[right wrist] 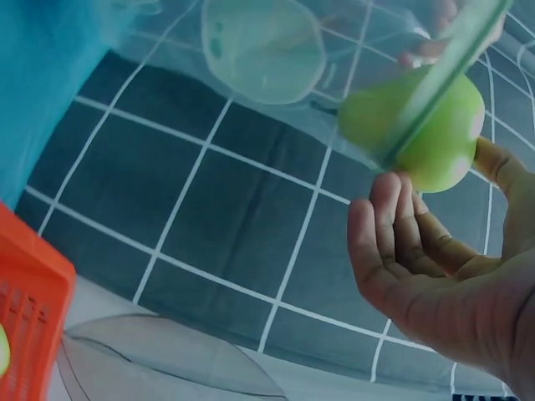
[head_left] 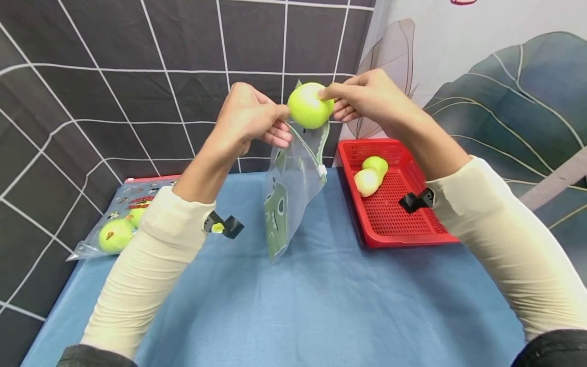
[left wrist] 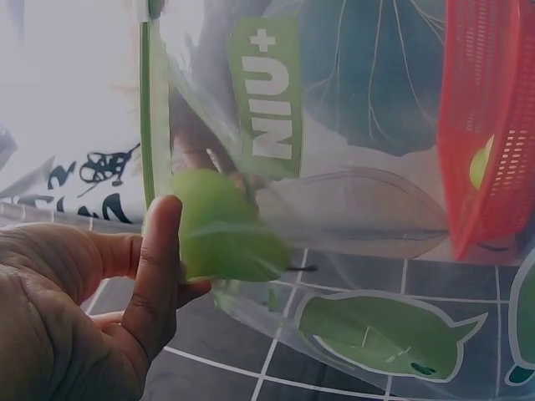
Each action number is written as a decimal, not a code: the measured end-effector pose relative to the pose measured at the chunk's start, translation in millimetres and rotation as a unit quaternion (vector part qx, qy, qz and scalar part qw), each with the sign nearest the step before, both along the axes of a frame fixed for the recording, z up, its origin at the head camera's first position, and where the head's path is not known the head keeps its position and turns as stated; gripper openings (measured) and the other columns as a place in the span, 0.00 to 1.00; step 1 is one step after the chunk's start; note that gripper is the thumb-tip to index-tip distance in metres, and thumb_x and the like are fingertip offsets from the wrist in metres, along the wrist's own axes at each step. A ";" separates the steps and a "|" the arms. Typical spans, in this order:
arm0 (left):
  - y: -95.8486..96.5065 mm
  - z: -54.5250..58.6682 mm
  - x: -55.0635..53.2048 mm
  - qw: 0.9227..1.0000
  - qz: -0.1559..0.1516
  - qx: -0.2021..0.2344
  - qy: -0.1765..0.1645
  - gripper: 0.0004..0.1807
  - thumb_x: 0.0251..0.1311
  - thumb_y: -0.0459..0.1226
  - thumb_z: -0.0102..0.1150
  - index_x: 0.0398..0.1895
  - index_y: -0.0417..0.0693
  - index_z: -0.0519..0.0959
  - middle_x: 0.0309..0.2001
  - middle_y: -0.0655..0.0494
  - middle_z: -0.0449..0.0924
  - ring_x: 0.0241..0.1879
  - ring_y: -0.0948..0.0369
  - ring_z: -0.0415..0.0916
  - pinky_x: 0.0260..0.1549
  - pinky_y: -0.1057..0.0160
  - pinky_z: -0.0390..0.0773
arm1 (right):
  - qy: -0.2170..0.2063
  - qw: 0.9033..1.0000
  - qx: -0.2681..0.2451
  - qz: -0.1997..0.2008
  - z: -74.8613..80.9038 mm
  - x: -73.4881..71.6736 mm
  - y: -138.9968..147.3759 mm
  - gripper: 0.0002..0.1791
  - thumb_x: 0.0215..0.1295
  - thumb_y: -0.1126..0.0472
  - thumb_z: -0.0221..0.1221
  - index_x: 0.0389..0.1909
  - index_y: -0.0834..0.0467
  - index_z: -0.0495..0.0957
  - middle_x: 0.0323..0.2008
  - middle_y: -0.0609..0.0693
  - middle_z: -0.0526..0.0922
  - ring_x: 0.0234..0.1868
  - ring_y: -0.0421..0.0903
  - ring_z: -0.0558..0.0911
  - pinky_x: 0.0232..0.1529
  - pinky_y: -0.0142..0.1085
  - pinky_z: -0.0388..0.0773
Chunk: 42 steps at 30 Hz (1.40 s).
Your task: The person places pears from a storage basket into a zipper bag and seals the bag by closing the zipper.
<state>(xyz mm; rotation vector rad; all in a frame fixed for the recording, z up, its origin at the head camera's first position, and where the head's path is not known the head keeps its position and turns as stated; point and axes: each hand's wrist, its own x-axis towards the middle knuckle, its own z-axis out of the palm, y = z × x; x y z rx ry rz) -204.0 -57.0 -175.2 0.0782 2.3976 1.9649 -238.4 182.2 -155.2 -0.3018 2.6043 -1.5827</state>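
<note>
One pear [head_left: 310,106] at mouth of bag [head_left: 299,186], between thumb and fingertips of right hand [head_left: 367,98], parted enough to span it; left hand [head_left: 254,114] pinches bag edge just beside. I judge bagging step — next wants pear eased deeper, right fingers loosened.

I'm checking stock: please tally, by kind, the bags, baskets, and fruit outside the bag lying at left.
Clear printed bags, held bag and left bag: 2
Red plastic basket: 1
Green pear at the held bag's mouth: 1
Basket fruits, likely pears: 2
Total: 6
</note>
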 end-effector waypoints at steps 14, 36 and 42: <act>-9.4 -0.4 -6.8 0.999 0.003 0.052 0.009 0.11 0.70 0.24 0.53 0.36 0.27 0.85 0.20 0.49 0.88 0.18 0.59 0.90 0.30 0.59 0.97 | 0.074 0.991 0.098 -0.045 -8.4 -5.3 11.1 0.24 0.70 0.36 0.74 0.41 0.54 0.91 0.25 0.36 0.89 0.32 0.34 0.87 0.39 0.25 0.87; -18.7 -0.3 -7.9 1.000 0.012 0.026 0.001 0.11 0.69 0.25 0.54 0.32 0.31 0.86 0.19 0.52 0.86 0.17 0.63 0.87 0.27 0.62 0.96 | 0.048 0.973 0.223 -0.038 -51.3 -21.4 75.7 0.32 0.78 0.36 0.65 0.52 0.63 0.91 0.27 0.38 0.89 0.33 0.34 0.85 0.38 0.27 0.80; -20.4 0.7 -7.1 1.000 0.017 0.018 0.009 0.12 0.69 0.26 0.55 0.31 0.31 0.87 0.18 0.52 0.86 0.16 0.63 0.87 0.25 0.62 0.95 | 0.028 0.968 0.248 -0.033 -59.1 -27.3 82.2 0.31 0.78 0.36 0.65 0.52 0.62 0.92 0.26 0.37 0.89 0.34 0.36 0.83 0.35 0.33 0.75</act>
